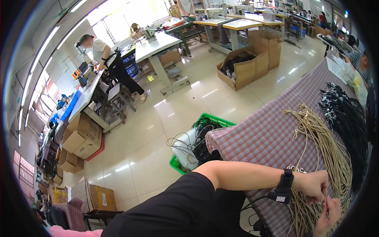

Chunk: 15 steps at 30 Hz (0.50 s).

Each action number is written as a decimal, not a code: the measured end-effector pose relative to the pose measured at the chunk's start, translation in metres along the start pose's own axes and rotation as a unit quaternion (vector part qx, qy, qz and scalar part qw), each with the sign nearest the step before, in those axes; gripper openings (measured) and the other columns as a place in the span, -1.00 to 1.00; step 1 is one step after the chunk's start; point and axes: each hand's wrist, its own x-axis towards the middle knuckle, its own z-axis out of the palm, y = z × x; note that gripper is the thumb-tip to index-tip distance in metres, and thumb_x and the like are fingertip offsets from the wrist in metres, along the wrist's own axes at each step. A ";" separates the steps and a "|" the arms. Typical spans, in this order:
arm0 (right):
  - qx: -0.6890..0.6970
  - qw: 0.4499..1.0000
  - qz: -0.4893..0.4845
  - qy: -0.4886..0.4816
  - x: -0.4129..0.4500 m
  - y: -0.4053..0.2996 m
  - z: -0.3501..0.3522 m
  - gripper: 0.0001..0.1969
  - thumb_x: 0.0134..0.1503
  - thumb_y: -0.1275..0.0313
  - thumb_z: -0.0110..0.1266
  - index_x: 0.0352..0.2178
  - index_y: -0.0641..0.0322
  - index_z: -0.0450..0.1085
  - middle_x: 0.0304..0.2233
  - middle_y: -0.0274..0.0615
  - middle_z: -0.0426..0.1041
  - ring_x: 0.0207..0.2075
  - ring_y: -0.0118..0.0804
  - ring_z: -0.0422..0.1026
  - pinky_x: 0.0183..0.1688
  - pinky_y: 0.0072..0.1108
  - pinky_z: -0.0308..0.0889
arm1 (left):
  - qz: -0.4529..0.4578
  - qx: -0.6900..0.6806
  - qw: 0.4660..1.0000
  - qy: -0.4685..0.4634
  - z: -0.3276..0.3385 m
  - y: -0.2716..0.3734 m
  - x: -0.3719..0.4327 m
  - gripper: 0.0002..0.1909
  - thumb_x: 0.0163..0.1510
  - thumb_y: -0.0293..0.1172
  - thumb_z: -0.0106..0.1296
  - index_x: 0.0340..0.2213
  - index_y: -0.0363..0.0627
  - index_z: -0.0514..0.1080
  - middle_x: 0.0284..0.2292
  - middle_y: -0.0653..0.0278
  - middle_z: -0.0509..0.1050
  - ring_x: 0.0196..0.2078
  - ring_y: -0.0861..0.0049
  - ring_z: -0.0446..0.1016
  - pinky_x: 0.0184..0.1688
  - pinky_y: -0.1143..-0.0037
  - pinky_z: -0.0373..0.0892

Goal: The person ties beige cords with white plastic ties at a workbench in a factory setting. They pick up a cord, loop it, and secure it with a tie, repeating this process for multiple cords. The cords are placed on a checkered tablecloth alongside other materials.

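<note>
My left hand point(314, 185), with a black strap and small device on its wrist, reaches in over a checked cloth-covered table point(260, 133). Its fingertips pinch what looks like a thin tan cord point(326, 198). Just below, my right hand point(330, 214) grips the same piece between thumb and fingers; the hands nearly touch. A bundle of tan cords point(328, 145) with metal clasps lies beyond them. More tan cords point(300, 216) lie under and beside my hands. To the right is a pile of black cords point(349, 118), also with metal clasps.
Beside the table, a green plastic basket point(217, 119) holds tangled black cord and a white bag. An open cardboard box point(251, 74) stands on the tiled floor. At a sewing table stands a person point(109, 59); another person point(359, 66) is at the table's far right.
</note>
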 end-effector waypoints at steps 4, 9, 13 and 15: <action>0.003 0.999 0.020 -0.030 -0.001 -0.001 0.001 -0.73 0.18 0.73 0.19 -0.08 0.39 0.58 -0.32 0.02 0.53 -0.31 0.05 0.52 -0.19 -0.29 0.45 | 0.102 0.159 0.982 0.025 0.003 0.001 0.001 -0.81 0.03 -0.58 0.16 -0.56 -0.53 0.51 -0.61 0.02 0.56 -0.56 0.36 0.57 -0.48 0.41 0.44; 0.003 1.000 0.024 -0.005 -0.005 0.006 0.002 -0.78 0.21 0.70 0.20 -0.10 0.38 0.57 -0.29 0.00 0.54 -0.31 0.04 0.52 -0.22 -0.30 0.43 | 0.195 0.246 0.946 0.080 0.011 0.004 0.001 -0.81 0.02 -0.58 0.12 -0.60 -0.48 0.44 -0.59 -0.12 0.51 -0.50 0.02 0.54 -0.41 0.23 0.39; 0.021 0.996 0.073 0.037 0.000 -0.007 0.006 -0.81 0.21 0.68 0.24 -0.13 0.38 0.57 -0.30 -0.02 0.55 -0.32 -0.05 0.53 -0.30 -0.37 0.41 | 0.228 0.252 0.934 0.108 0.011 -0.004 0.007 -0.80 0.04 -0.57 0.12 -0.62 -0.38 0.42 -0.61 -0.13 0.47 -0.48 -0.08 0.50 -0.41 0.18 0.34; 0.017 0.996 0.082 0.030 -0.004 -0.001 0.006 -0.81 0.21 0.68 0.25 -0.13 0.37 0.57 -0.32 -0.04 0.55 -0.36 -0.09 0.52 -0.35 -0.40 0.39 | 0.212 0.252 0.939 0.098 0.011 -0.002 0.007 -0.80 0.04 -0.55 0.14 -0.61 -0.36 0.41 -0.60 -0.11 0.47 -0.45 -0.08 0.50 -0.37 0.17 0.34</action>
